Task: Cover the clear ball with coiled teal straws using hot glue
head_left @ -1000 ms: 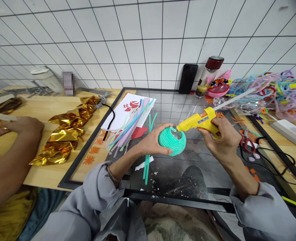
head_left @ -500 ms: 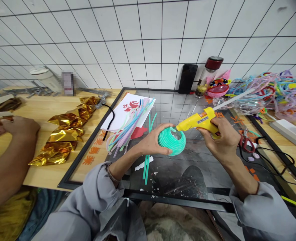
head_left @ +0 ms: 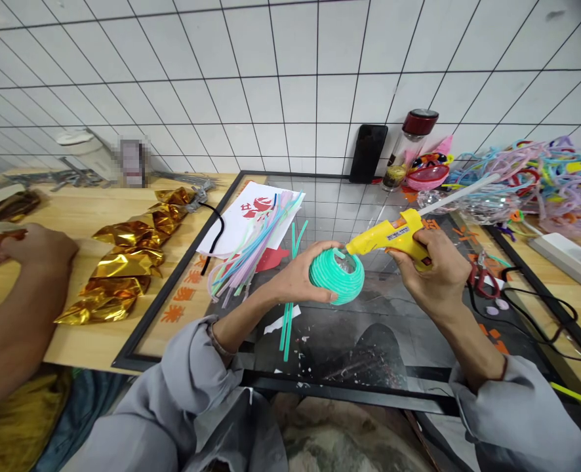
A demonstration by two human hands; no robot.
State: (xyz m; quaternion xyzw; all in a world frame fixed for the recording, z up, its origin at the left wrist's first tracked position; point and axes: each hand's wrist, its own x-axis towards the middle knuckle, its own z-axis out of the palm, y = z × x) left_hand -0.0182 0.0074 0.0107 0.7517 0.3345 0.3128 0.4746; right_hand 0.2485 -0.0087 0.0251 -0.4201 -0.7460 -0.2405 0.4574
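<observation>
Wrapped around the left side of a round turquoise ball with a hole in its top (head_left: pixel 337 282) is my left hand (head_left: pixel 303 275). The ball looks coiled from ridged strips, with something clear inside. My right hand (head_left: pixel 431 262) grips the handle of a yellow hot glue gun (head_left: pixel 381 239), a pale glue stick poking from its back. The gun's nozzle meets the ball's upper rim near my left fingertips; whether it touches I cannot tell. Under my left forearm lie two turquoise strips (head_left: pixel 288 321). Beyond it rests a bundle of pastel pipe cleaners (head_left: pixel 256 246) on white paper (head_left: pixel 221 226).
Crumpled gold foil (head_left: pixel 118 278) lies left, beside a co-worker's arm (head_left: pixel 29 288). At the wall stand a black phone (head_left: pixel 368 154) and a glass bottle (head_left: pixel 408 151). Red-handled scissors (head_left: pixel 483 278), a black cord (head_left: pixel 536 314), a white power strip (head_left: pixel 573 259) and piled pipe cleaners (head_left: pixel 560 190) sit right.
Almost nothing differs. Both hands keep their holds, with the glue gun's nozzle still at the ball's rim; the whole view has shifted very slightly.
</observation>
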